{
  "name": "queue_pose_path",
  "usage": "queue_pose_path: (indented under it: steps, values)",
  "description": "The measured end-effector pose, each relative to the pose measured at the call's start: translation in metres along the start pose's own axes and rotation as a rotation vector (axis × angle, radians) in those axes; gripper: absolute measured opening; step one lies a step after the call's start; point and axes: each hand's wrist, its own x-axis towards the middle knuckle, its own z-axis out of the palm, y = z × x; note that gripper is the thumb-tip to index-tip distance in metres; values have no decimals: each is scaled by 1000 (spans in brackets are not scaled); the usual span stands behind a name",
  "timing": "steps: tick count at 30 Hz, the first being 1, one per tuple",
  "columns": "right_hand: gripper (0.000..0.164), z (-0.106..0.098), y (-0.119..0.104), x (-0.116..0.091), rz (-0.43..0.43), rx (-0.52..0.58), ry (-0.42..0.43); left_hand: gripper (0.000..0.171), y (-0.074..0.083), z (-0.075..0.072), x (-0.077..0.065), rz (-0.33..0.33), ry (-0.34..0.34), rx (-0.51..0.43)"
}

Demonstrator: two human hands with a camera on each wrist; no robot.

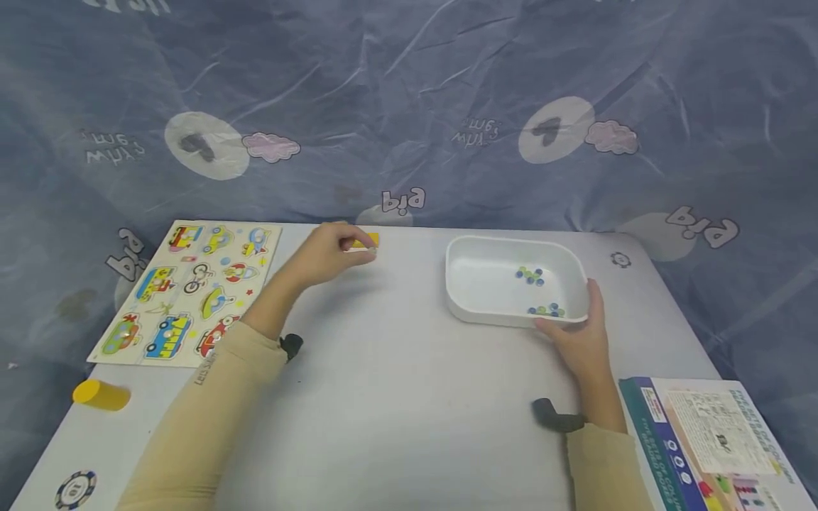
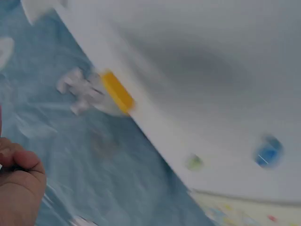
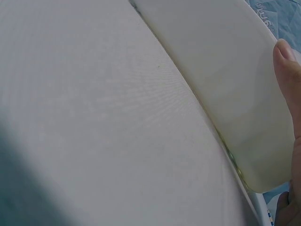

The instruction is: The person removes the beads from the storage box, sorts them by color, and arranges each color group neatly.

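In the head view, the right hand (image 1: 578, 341) is gripping the near right corner of the white tray (image 1: 486, 280), its thumb lying by the near rim and its fingers wrapping the right side. The tray is sitting towards the right of the worktop (image 1: 396, 404), holding two small groups of blue and green beads (image 1: 540, 282). A firm, light hold with the tray kept level should be stopping those from rolling. The left hand (image 1: 332, 254) is hovering by the yellow block (image 1: 367, 240), thumb and index finger nearly meeting; I cannot tell whether anything is sitting between the tips.

In the left wrist view, much is blurring. A green bead (image 2: 194, 162) and a larger-looking blue bead (image 2: 268, 153) are lying loose near the puzzle board (image 2: 249, 207). For things this small, a fingertip pinch from above is probably serving better than a sweep, which risks sending them rolling off.

In the right wrist view, the right thumb is pressing against the tray's outer wall. Keeping it outside is likely leaving the opening unobstructed.
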Motion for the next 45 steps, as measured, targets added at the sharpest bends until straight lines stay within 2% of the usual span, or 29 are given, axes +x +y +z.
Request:
queue_pose_path:
  steps: [3,7,11,14,22,30,38,45]
  values:
    - [119,-1,0,-1,3,-3,1,19,-31,-19,-4,-131,30,20]
    - [117,-2,2,-1,-5,4,0,21,-68,-33,-6,-262,35,61]
    - [116,0,2,-1,-20,16,2,24,-92,-39,-7,-352,-4,104]
    - [115,1,3,-1,-31,23,6,25,-102,-41,-6,-381,-24,111]
    - [116,1,2,-2,-22,14,6,24,-115,-39,-3,-390,-59,143]
    - [116,0,1,-1,-20,16,8,24,-112,-36,1,-418,-78,173]
    - [116,1,-1,-3,-5,-4,12,25,-118,-34,4,-393,-99,215]
    - [118,2,0,-1,6,-9,12,27,-117,-34,3,-398,-96,207]
